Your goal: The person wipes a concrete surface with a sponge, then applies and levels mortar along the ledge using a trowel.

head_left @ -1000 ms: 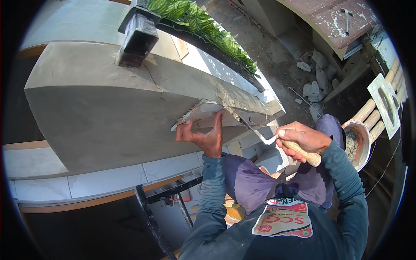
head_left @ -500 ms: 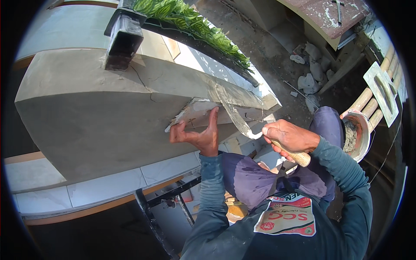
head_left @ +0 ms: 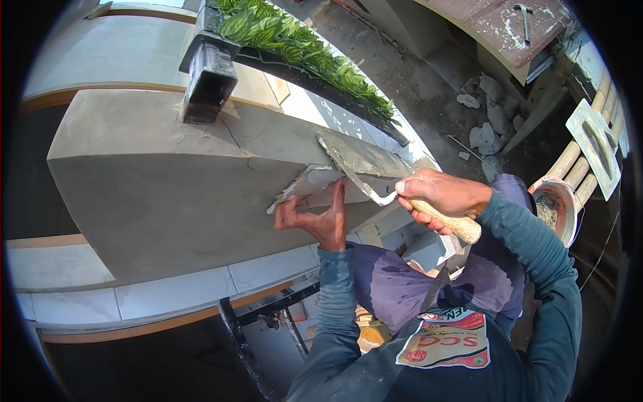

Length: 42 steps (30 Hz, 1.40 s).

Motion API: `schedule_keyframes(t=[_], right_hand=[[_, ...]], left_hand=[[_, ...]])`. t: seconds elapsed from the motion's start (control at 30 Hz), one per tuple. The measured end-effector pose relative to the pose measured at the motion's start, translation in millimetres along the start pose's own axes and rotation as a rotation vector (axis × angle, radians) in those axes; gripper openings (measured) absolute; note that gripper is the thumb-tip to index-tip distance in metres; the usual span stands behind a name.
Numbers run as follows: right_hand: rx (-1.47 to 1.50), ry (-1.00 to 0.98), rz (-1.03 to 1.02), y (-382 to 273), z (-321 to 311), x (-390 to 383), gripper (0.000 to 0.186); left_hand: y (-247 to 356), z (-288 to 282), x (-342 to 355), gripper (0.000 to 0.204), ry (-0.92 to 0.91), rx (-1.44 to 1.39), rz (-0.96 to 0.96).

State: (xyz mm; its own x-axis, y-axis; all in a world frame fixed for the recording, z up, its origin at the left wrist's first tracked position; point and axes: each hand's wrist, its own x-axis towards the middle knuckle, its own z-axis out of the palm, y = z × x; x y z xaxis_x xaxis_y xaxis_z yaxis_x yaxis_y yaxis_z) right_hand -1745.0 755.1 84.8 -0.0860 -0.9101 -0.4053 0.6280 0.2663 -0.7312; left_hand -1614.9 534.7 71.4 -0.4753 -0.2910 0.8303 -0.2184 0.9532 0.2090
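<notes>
My left hand is at the wall's face, thumb and bent fingers spread around a flat pale piece with a rough, mortar-smeared edge, holding it against the wall. Part of that piece is hidden behind the fingers. In my right hand is a trowel, gripped by its wooden handle. Its mortar-coated blade lies along the upper edge of the grey plastered wall, just above the pale piece. A thin crack runs down the wall's top to the left.
A black metal post and a planter of green leaves stand along the wall top. At right are a bucket of mortar and a plastering float on bamboo poles. A black metal frame is below; a hammer lies far right.
My right hand has moved the trowel left along the wall's upper edge. The left hand keeps its hold on the pale piece. The whole view has shifted slightly.
</notes>
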Motion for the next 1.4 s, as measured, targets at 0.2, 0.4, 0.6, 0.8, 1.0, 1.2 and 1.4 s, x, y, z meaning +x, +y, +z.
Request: schedule_keyframes(t=[0.2, 0.4, 0.6, 0.8, 1.0, 1.2, 1.4], right_hand=[[0.244, -0.024, 0.017, 31, -34, 1, 0.035], [-0.137, 0.146, -0.091, 16, -8, 34, 0.030], [-0.088, -0.067, -0.060, -5, -6, -11, 0.033], [-0.388, 0.164, -0.186, 7, -12, 25, 0.039], [-0.282, 0.243, 0.086, 65, -43, 45, 0.034], [0.163, 0.089, 0.154, 42, -35, 44, 0.032], [0.031, -0.070, -0.093, -31, 28, -11, 0.035]], left_hand=[[4, 3, 1, 0.088, 0.013, -0.005, 0.015], [5, 6, 0, 0.088, -0.012, -0.012, 0.006], [-3, -1, 1, 0.089, -0.016, 0.003, -0.003], [-1, 7, 0, 0.089, -0.019, -0.012, 0.006], [-3, 0, 1, 0.088, -0.009, 0.013, 0.018], [2, 7, -3, 0.087, -0.020, -0.015, 0.020], [-4, 0, 2, 0.087, -0.010, -0.029, 0.002]])
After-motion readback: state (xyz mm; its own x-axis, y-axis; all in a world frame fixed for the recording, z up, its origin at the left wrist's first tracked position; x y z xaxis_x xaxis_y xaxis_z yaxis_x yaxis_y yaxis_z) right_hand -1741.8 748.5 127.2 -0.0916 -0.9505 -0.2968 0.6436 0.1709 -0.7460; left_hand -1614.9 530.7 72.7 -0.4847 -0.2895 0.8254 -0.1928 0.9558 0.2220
